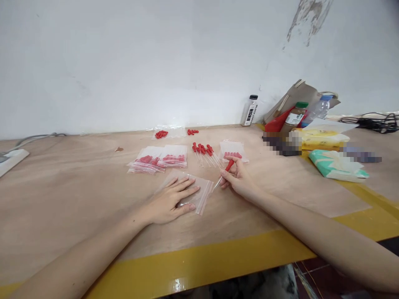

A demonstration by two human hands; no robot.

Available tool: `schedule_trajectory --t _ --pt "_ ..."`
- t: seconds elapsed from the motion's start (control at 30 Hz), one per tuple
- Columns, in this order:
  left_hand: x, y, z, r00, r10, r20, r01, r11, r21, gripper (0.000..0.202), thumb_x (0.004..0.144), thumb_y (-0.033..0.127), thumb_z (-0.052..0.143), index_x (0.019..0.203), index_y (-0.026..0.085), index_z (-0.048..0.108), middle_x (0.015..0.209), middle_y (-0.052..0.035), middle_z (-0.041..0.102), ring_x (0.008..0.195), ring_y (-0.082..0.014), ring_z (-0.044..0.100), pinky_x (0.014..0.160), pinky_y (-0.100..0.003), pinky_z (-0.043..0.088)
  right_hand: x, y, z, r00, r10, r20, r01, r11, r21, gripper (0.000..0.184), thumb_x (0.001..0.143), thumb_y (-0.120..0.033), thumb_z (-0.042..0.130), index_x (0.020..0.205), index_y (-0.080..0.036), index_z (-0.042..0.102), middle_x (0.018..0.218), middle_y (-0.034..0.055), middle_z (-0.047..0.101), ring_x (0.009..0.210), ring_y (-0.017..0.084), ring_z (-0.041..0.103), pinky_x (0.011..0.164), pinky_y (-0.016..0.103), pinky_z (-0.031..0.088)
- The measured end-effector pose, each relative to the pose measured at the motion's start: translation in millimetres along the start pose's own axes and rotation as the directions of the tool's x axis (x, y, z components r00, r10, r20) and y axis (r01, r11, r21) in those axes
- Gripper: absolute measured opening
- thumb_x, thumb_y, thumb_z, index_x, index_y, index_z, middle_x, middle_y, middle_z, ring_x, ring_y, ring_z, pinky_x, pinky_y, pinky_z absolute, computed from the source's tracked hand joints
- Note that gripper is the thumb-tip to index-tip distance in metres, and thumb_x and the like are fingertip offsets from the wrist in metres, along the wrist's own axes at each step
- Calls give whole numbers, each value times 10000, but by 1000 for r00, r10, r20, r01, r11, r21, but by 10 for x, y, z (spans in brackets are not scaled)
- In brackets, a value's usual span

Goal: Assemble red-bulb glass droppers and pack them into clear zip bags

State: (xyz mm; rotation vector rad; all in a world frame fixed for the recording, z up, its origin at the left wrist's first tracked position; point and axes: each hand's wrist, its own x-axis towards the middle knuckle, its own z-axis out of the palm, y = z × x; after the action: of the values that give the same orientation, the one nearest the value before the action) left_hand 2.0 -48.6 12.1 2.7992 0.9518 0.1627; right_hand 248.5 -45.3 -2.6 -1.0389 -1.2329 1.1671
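My left hand (174, 199) lies flat with fingers spread on a clear zip bag (203, 195), pressing it to the table. Between the fingers of my right hand (238, 176) is a glass dropper (230, 165) with a red rubber bulb, its thin tip slanting down toward the bag's zip edge. I cannot tell whether the tip touches the bag. Just beyond, several more droppers (204, 151) lie in a loose row, red bulbs pointing away from me. Behind my right hand is a zip bag with red bulbs (233, 155).
Filled zip bags (146, 160) overlap at centre left. Loose red bulbs (192, 132) and another bag (161, 134) lie near the wall. A black-capped bottle (250, 111), a green-capped bottle (294, 118) and tissue packs (338, 166) stand or lie right. A power strip (14, 161) sits far left.
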Motion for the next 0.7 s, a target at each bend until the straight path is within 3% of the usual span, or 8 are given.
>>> schedule_trajectory --t 0.23,0.5,0.7 --pt "11 10 5 1000 -21 18 20 999 36 542 862 519 341 1357 316 252 1443 -42 207 1323 -223 187 1064 -468 148 31 17 -25 997 -22 -67 22 1000 6 565 677 -363 625 1109 -228 285 601 -84 509 482 102 559 482 261 517" --pt "13 19 17 1000 -28 2 28 999 20 539 859 519 348 1352 315 269 1440 -34 225 1321 -231 196 1065 -468 148 48 69 -10 998 -38 -50 39 999 21 516 697 -351 605 1076 -245 271 631 -79 508 516 112 588 530 296 550" --pt "46 139 114 980 -190 -65 190 982 -1 557 860 535 317 1347 266 307 1439 -67 223 1324 -264 169 1061 -498 139 18 25 -8 989 57 -138 -51 998 41 441 726 -260 552 1054 -252 258 656 -78 495 534 104 594 549 288 546"
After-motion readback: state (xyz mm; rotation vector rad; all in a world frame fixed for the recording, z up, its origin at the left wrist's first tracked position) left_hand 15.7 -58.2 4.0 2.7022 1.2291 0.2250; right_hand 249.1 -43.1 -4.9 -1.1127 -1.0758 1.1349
